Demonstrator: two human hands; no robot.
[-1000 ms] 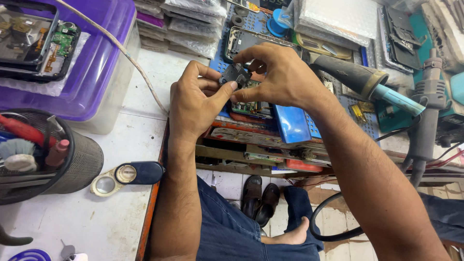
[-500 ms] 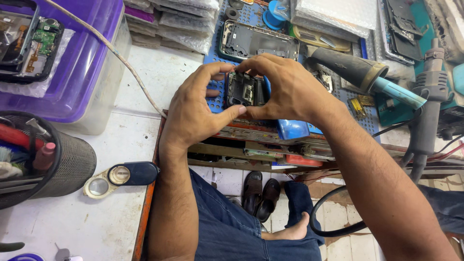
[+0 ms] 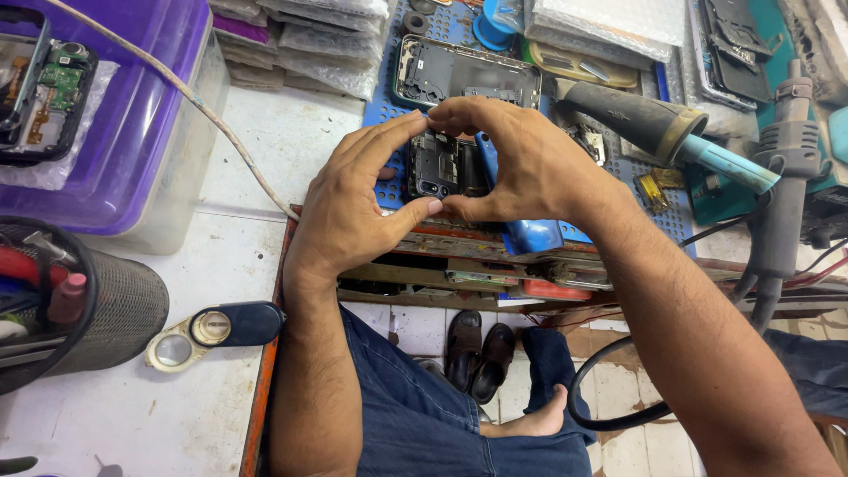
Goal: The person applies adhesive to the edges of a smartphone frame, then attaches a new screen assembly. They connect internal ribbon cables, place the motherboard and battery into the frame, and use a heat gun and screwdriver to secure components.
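A small dark phone part (image 3: 439, 165), a black inner frame with camera holes, is pinched between both hands above the blue work mat (image 3: 382, 115). My left hand (image 3: 358, 208) grips its left edge with thumb below and fingers above. My right hand (image 3: 521, 159) holds its right side, fingers curled over the top. An opened phone body (image 3: 464, 75) lies on the mat just beyond my fingers.
A purple-lidded box (image 3: 132, 132) with another opened phone (image 3: 40, 88) stands at the left. A mesh tool cup (image 3: 84, 305) and a folding loupe (image 3: 212, 329) sit at the near left. A hot-air gun (image 3: 654, 124), a soldering handle (image 3: 782, 168) and bagged parts (image 3: 291, 35) lie at the back and right.
Both hands have turned the dark part so its flat face points up at me, and they have shifted slightly toward the opened phone body.
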